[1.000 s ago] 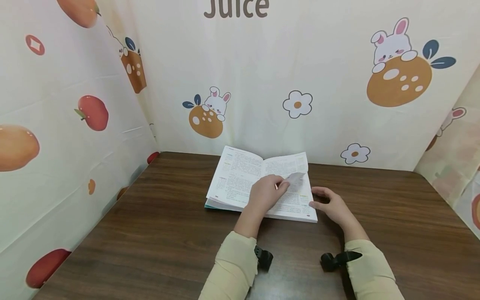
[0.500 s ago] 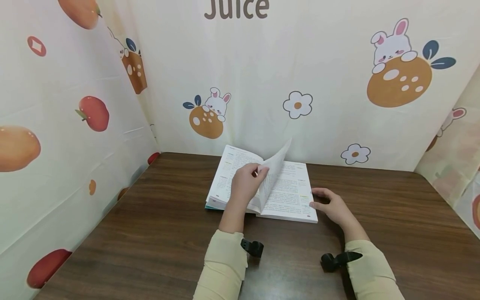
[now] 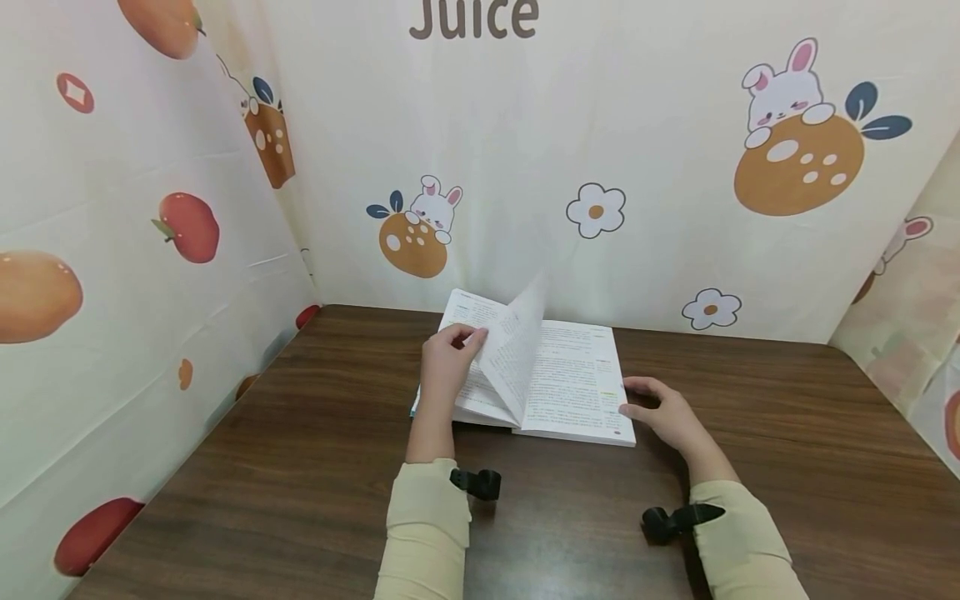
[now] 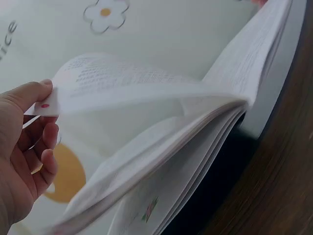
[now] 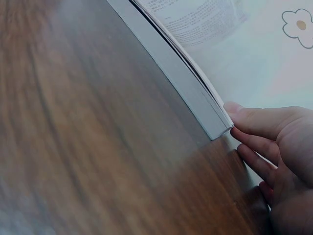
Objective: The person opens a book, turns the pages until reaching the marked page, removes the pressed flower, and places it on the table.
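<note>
An open book (image 3: pixel 573 379) with printed pages lies on the wooden table (image 3: pixel 562 517), its far end near the curtain. My left hand (image 3: pixel 442 362) is over the left half, pinching a lifted page (image 3: pixel 517 354) between thumb and fingers. That page bends upward and stands away from the right half. In the left wrist view, the thumb (image 4: pixel 36 93) presses the page's corner, with the other fingers curled below. At the book's right edge, my right hand (image 3: pixel 663 412) holds the side; in the right wrist view its thumb (image 5: pixel 244 112) lies on the top edge, fingers beside and below.
A pale curtain (image 3: pixel 510 125) printed with fruit, rabbits and flowers rises behind the table and along its sides. Black straps with small cameras, such as the left one (image 3: pixel 480 483), sit on both sleeved wrists.
My left hand has moved left across the book, carrying the page from the right side up over the middle toward the left half. The right hand has stayed at the right edge.
</note>
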### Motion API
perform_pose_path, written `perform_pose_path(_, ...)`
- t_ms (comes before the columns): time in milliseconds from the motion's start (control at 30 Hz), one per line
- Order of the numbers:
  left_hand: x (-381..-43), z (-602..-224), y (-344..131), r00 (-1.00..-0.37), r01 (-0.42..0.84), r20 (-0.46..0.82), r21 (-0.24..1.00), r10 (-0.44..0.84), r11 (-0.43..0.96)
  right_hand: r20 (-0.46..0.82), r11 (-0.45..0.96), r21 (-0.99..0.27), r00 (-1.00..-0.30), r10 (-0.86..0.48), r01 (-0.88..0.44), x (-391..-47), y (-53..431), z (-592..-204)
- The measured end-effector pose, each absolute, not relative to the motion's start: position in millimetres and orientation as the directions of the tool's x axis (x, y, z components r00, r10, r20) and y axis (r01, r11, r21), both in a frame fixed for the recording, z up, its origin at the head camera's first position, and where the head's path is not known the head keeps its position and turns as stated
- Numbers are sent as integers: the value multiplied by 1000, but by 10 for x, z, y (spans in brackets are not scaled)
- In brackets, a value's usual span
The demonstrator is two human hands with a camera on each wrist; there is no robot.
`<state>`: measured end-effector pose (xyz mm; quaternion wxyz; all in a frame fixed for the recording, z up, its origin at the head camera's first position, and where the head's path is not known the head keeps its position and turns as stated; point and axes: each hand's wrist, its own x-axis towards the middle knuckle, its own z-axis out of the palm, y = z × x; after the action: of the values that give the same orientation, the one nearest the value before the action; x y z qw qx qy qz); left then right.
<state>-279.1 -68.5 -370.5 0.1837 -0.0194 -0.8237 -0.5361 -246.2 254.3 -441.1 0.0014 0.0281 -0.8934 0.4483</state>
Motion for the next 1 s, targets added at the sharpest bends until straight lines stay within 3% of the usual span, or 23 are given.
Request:
perform_pose_path(200,-2809,-3738,-865,-954,131,221,916,-203,380,13,598,-801,-999,-44,-37,-2459,2538,-4405)
perform_pose_path(567,-2778,-3804,-1144,-974,-19,76,909,-211,417,0,591,-806,-999,-42,-25,-2450,2527,-4386)
perform_pose_path(1000,-2715,-3867,-1464,-977,-210,-154,785,-145,583,10,592,-805,-999,-44,-34,-2464,2535,-4412)
